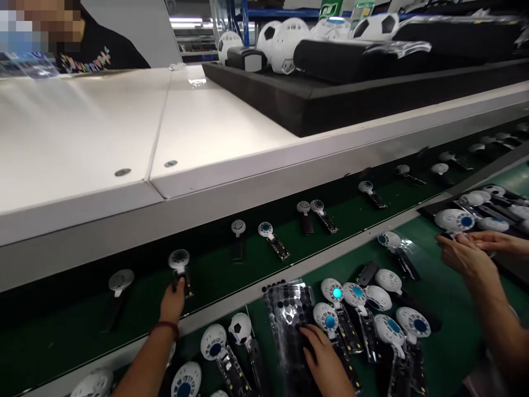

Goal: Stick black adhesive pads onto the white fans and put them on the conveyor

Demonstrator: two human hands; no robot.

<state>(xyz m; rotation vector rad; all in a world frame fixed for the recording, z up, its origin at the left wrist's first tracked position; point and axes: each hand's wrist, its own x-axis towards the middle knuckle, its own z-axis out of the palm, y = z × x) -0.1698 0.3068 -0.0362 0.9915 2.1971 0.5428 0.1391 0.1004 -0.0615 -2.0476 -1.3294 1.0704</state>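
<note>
My left hand reaches onto the green conveyor belt and pinches the black handle of a small white hand fan that lies on the belt. My right hand rests palm down on a clear sheet of black round pads on the green mat near me; its fingertips touch the sheet and it holds nothing. Several more small fans with blue centres lie just right of that hand.
More fans ride the belt in a row toward the far right. Another person's hands work over a tray of fans at right. A white table and a black foam tray with ball-shaped housings lie beyond the belt. A person sits at far left.
</note>
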